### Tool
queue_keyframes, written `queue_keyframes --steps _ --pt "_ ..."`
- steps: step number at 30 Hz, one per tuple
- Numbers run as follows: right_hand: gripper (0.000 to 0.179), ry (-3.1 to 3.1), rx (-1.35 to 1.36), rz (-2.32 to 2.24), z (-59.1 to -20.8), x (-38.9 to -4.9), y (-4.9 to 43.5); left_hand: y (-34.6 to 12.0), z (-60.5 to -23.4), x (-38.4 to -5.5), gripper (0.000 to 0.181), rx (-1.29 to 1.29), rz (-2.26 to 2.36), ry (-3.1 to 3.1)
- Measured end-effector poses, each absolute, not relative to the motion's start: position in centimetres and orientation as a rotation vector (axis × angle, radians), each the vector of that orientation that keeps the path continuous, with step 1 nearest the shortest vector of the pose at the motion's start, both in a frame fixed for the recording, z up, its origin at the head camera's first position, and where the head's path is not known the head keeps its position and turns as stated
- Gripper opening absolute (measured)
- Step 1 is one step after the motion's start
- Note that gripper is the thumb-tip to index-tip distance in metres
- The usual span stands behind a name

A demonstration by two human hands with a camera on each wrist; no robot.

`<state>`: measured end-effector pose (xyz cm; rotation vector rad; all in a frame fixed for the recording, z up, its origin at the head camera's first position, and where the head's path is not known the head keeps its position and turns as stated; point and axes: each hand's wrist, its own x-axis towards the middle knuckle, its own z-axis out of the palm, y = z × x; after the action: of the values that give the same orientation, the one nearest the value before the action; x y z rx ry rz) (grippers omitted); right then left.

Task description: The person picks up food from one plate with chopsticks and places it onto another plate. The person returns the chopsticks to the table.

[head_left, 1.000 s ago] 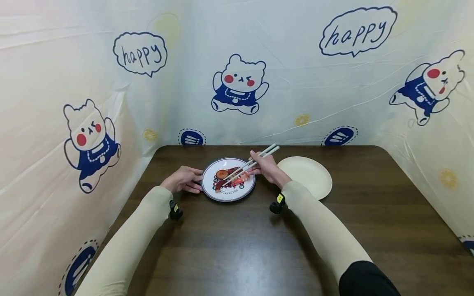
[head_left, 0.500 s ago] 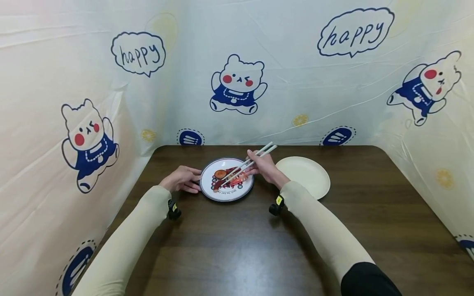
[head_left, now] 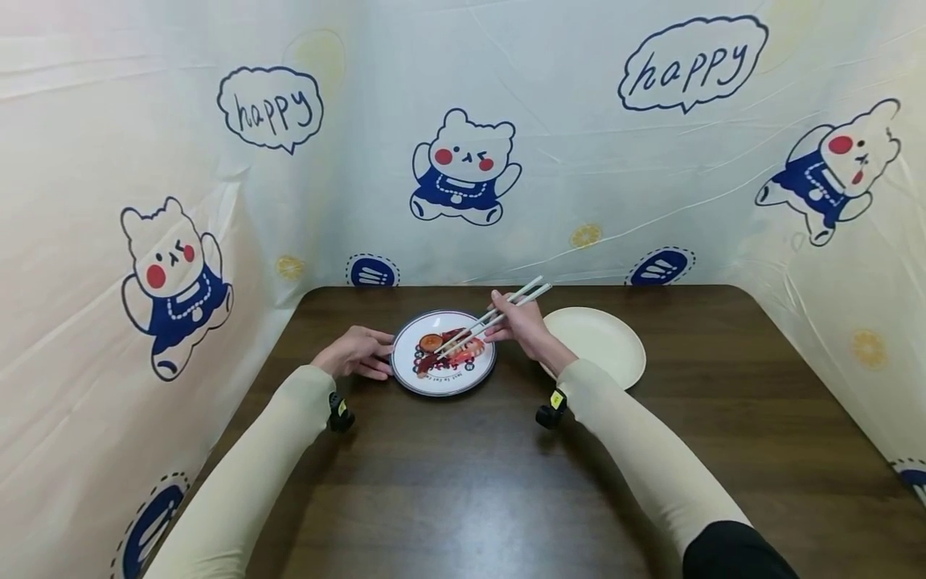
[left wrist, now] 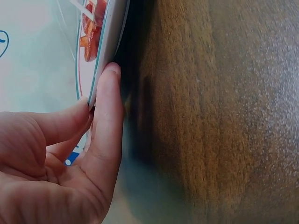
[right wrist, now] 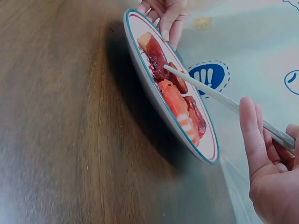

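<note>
A white plate [head_left: 443,320] with a dark blue rim stands toward the back of the table. My left hand [head_left: 356,352] grips its left edge, the thumb [left wrist: 70,120] at the rim and the fingers against the underside. On the plate lie a pink-orange shrimp [right wrist: 174,99], a round orange-brown slice [head_left: 431,342] and dark red glazed pieces [right wrist: 155,52], one with a tan end. My right hand [head_left: 524,328] holds a pair of pale chopsticks [head_left: 526,290] over the plate's right side. Their tips reach down among the food, close by the dark red piece.
A plain cream plate [head_left: 608,346] stands just right of the printed one, partly behind my right wrist. Brown wooden table [head_left: 448,482] stretches toward me. A printed curtain [head_left: 550,161] hangs along the back and sides of the table.
My right hand and forearm have shifted slightly to the right, and the chopstick tips moved a little with them. The left hand keeps its grip on the plate, which stays in place.
</note>
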<state>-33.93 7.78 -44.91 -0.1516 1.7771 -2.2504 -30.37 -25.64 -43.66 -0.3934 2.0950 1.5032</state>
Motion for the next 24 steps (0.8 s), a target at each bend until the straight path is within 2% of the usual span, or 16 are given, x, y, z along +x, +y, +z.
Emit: queue_keyframes --steps 10,17,24 --pt "0.042 1.747 -0.154 -2.288 -43.9 -33.1 9.5 -25.4 -43.5 -30.2 0.054 -0.394 1.493 2.097" --pt "0.036 1.731 -0.218 -2.323 -42.9 -32.3 10.3 -25.4 -43.4 -30.2 0.054 -0.412 1.499 2.101" --pt "0.04 1.771 -0.297 -2.344 -42.5 -31.6 11.5 -25.4 -43.5 -30.2 0.053 -0.414 1.499 2.103"
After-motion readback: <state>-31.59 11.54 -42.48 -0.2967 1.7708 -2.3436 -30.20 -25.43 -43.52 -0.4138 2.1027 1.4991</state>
